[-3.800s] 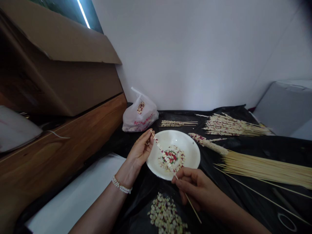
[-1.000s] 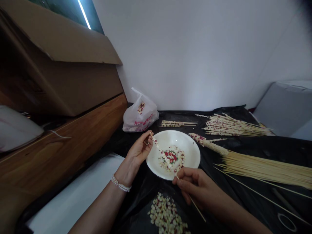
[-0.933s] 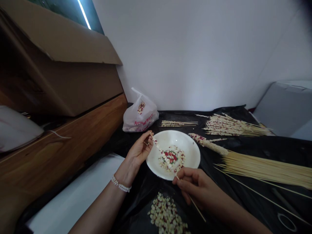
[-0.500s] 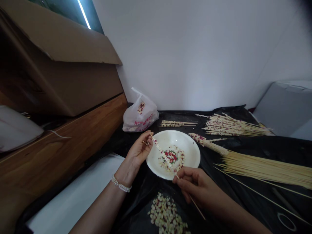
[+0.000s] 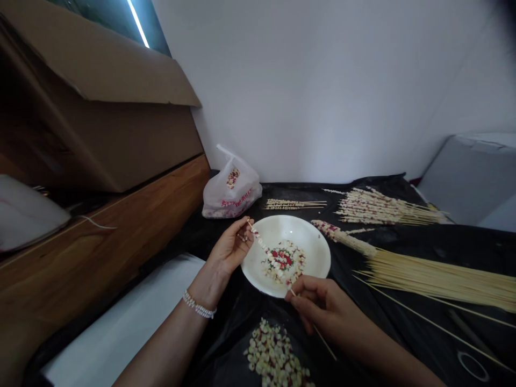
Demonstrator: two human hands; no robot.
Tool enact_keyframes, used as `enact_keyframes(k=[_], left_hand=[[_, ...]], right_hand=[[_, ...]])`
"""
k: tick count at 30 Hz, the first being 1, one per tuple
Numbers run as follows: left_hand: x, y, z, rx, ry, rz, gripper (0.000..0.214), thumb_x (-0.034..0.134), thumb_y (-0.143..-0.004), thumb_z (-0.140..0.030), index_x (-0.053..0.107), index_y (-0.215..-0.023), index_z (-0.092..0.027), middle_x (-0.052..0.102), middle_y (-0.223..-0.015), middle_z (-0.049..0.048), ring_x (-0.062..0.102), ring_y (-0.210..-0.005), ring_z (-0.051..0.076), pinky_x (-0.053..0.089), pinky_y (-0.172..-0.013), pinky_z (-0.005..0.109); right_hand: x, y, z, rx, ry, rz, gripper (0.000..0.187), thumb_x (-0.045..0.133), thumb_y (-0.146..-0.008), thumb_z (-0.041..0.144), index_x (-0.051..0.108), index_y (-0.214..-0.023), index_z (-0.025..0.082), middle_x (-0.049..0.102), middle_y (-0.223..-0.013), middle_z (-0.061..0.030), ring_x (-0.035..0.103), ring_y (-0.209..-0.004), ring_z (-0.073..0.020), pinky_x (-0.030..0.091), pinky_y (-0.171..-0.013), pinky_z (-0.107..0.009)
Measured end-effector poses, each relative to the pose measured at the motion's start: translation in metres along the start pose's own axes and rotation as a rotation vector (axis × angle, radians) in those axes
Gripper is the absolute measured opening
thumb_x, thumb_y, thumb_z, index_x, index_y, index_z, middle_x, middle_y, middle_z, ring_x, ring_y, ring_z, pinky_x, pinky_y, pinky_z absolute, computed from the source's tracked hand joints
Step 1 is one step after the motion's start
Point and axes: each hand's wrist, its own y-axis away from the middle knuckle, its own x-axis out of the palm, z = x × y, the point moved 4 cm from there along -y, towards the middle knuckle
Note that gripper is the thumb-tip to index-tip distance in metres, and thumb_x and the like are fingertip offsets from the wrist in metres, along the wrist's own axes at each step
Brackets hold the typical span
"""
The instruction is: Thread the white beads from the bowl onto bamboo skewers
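My right hand [image 5: 316, 301] is closed round a thin wooden skewer [image 5: 325, 344], whose lower end sticks out below the fingers. The skewer slants up to the left over a white bowl [image 5: 250, 269]. Small pale pieces with some dark red ones [image 5: 260, 242] are threaded along it. At its upper tip my left hand [image 5: 234, 244] pinches with thumb and forefinger, and a few loose pieces seem to lie in the curled fingers. Inside the bowl are more pale and dark red pieces [image 5: 298, 258] over a printed red and green pattern.
Loose pale pieces [image 5: 274, 355] are heaped in front of the bowl on black plastic sheeting [image 5: 226, 344]. Behind it lie a few threaded skewers [image 5: 286, 204] and a plastic bag [image 5: 234, 193]. Rightward are many threaded skewers [image 5: 371, 207] and bare skewers [image 5: 435, 274]. A cardboard box [image 5: 133, 134] stands left.
Both hands keep their hold on the skewer with almost no movement. The whole view has shifted very slightly.
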Motion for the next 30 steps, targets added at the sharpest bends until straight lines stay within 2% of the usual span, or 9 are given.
enact_keyframes(k=[8, 14, 30], left_hand=[[-0.0015, -0.0004, 0.002, -0.019, -0.029, 0.004, 0.013, 0.055, -0.09, -0.013, 0.063, -0.08, -0.01, 0.065, -0.068, 0.0042, 0.059, -0.053, 0.007, 0.051, -0.047, 0.015], [-0.0038, -0.0019, 0.0015, -0.012, -0.068, -0.002, 0.008, 0.06, -0.086, -0.011, 0.064, -0.08, -0.01, 0.066, -0.07, 0.0046, 0.059, -0.053, 0.008, 0.05, -0.047, 0.015], [-0.0003, 0.0005, 0.0058, -0.042, -0.076, 0.028, 0.012, 0.056, -0.088, -0.01, 0.064, -0.079, -0.009, 0.065, -0.07, 0.0047, 0.059, -0.054, 0.007, 0.051, -0.048, 0.015]], right_hand=[[-0.0008, -0.0001, 0.0012, -0.026, 0.048, -0.038, 0.025, 0.055, -0.089, 0.041, 0.059, -0.081, 0.017, 0.049, -0.05, 0.0049, 0.039, -0.047, -0.0091, 0.027, -0.048, -0.023], [0.0, -0.0006, -0.0005, -0.024, 0.027, -0.027, 0.026, 0.056, -0.089, 0.041, 0.058, -0.081, 0.017, 0.049, -0.05, 0.0047, 0.039, -0.046, -0.0088, 0.027, -0.048, -0.023], [0.0005, -0.0012, -0.0018, -0.01, 0.007, -0.056, 0.026, 0.057, -0.087, 0.042, 0.058, -0.079, 0.018, 0.049, -0.049, 0.0051, 0.039, -0.045, -0.0095, 0.026, -0.047, -0.022]])
